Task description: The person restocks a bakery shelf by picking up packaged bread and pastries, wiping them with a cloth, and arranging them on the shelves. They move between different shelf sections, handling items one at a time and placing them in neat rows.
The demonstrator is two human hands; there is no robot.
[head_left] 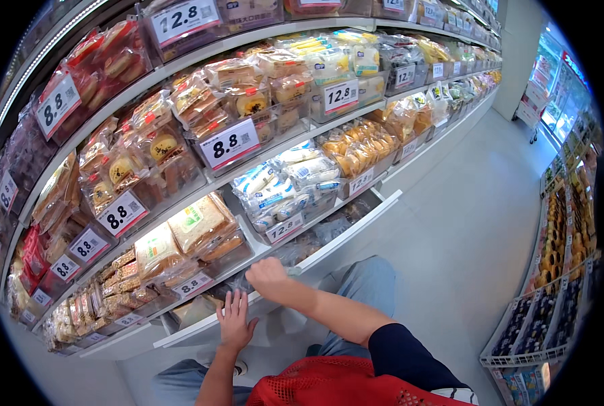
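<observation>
A white pull-out drawer (375, 212) stands open beneath the lowest shelf. Packages in clear plastic (325, 233) lie inside it, partly shadowed by the shelf. My left hand (235, 323) rests at the drawer's front edge, its fingers spread and nothing in them. Beyond it, my right hand (269, 278) is closed over the drawer. Whatever its curled fingers hold, if anything, is hidden. Just above the hands, bagged sliced bread (197, 220) and blue-and-white wrapped packs (264, 189) sit in clear bins on the shelf.
Tiered shelves carry bagged buns (359, 145), layered cakes (251, 101) and white price cards (230, 143). My knee (369, 281) is close to the drawer. Grey floor (444, 223) runs along the right, toward another rack (559, 243) of packaged goods. Farther back stands a white wheeled stand (533, 101).
</observation>
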